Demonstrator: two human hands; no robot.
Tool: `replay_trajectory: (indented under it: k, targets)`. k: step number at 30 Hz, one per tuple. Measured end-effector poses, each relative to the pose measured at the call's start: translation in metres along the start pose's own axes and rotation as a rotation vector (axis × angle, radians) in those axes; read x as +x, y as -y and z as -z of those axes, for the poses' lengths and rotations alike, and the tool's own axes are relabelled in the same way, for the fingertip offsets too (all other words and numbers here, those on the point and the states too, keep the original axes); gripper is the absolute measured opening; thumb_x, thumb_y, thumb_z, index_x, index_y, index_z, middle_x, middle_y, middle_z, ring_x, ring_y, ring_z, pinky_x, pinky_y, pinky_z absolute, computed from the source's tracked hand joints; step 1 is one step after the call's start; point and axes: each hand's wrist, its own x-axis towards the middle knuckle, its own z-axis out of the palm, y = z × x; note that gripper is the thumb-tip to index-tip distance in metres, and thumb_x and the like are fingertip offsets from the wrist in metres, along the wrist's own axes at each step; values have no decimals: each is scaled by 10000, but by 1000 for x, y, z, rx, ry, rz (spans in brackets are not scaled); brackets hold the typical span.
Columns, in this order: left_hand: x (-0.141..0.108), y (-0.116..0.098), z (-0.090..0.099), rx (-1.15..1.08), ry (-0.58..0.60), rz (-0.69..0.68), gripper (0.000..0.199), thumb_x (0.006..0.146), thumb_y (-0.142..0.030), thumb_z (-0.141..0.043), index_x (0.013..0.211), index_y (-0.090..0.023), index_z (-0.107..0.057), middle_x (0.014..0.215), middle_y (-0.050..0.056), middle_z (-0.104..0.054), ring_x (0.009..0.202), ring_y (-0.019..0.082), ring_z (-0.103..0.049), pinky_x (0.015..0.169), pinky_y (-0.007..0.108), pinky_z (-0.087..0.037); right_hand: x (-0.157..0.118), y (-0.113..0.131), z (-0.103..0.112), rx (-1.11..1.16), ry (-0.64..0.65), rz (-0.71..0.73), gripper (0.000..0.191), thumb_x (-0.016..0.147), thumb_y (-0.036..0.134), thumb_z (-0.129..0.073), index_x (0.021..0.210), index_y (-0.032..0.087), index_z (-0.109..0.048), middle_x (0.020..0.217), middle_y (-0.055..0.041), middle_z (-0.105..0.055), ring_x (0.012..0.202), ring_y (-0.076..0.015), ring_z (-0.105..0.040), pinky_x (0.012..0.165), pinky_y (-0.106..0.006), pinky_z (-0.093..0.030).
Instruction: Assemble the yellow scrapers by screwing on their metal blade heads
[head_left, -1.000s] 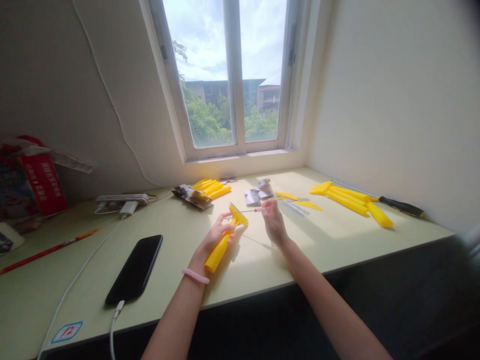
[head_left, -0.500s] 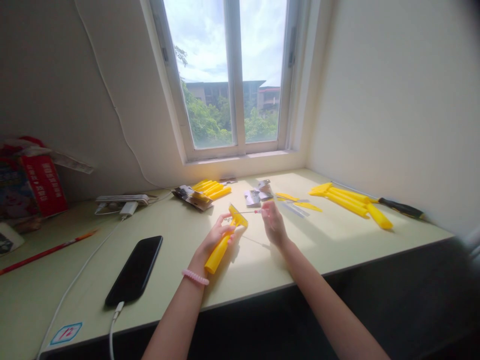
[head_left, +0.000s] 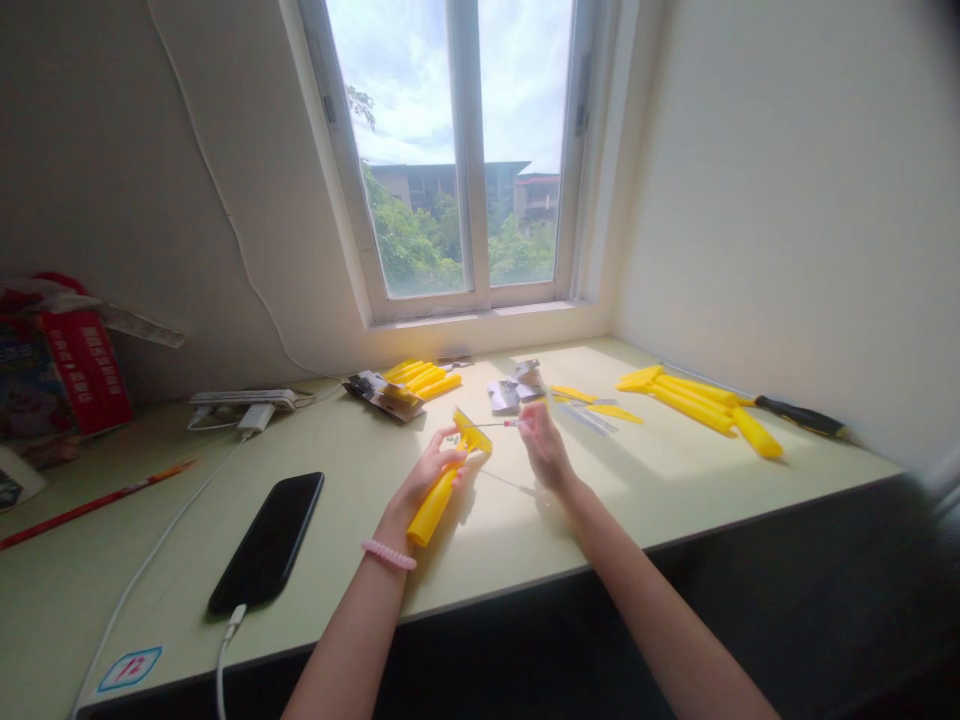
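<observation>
My left hand (head_left: 435, 470) is wrapped round a yellow scraper (head_left: 433, 510), its wide head pointing up and away from me. In my right hand (head_left: 546, 448) is a thin screwdriver (head_left: 510, 424), whose shaft reaches left to the scraper's head. The exact contact of the tip is too small to make out. Small metal pieces (head_left: 452, 439) show by my left fingers. Behind my hands lie grey packets (head_left: 504, 397) and flat yellow pieces (head_left: 615, 411).
Yellow handles (head_left: 424, 378) lie at the back, more yellow tools (head_left: 694, 402) and a black-handled tool (head_left: 799, 415) at the right. A phone (head_left: 268, 542), a power strip (head_left: 244, 400) and a red pencil (head_left: 97, 505) are at the left. The table edge (head_left: 525, 586) runs in front.
The whole view has shifted very slightly. Both hands keep their grips, with the scraper and screwdriver in nearly the same places.
</observation>
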Motion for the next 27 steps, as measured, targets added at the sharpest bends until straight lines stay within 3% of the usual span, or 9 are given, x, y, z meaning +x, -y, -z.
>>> replay_trajectory:
  k: [5, 9, 16, 27]
  targets:
    - [0, 0, -1, -15, 35, 11, 630, 732, -213, -564, 1313, -245, -319, 606, -52, -499, 477, 102, -445, 464, 210, -335, 0, 3, -1, 82, 16, -58, 134, 902, 363, -443, 853, 238, -432, 703, 0, -597, 622, -170, -601, 569, -267, -439]
    - [1, 1, 1, -18, 40, 12, 615, 728, -208, -571, 1294, -238, -333, 606, -57, -493, 476, 97, -449, 467, 206, -340, 0, 2, 0, 40, 43, -106, 186, 909, 402, -415, 824, 237, -430, 576, 41, -523, 480, -144, -509, 500, -250, -387]
    - [6, 2, 2, -50, 65, 0, 624, 706, -191, -582, 1278, -230, -337, 601, -66, -487, 463, 81, -417, 443, 193, -307, -1, -1, -1, 49, 11, -24, 105, 893, 319, -373, 873, 231, -428, 797, -15, -578, 699, -173, -594, 642, -292, -468]
    - [2, 1, -2, -100, 36, -11, 660, 701, -168, -580, 1307, -222, -325, 608, -57, -488, 454, 75, -418, 422, 181, -301, -1, 1, -2, 87, 70, -103, 139, 914, 350, -391, 854, 231, -431, 657, 22, -552, 546, -142, -554, 515, -237, -402]
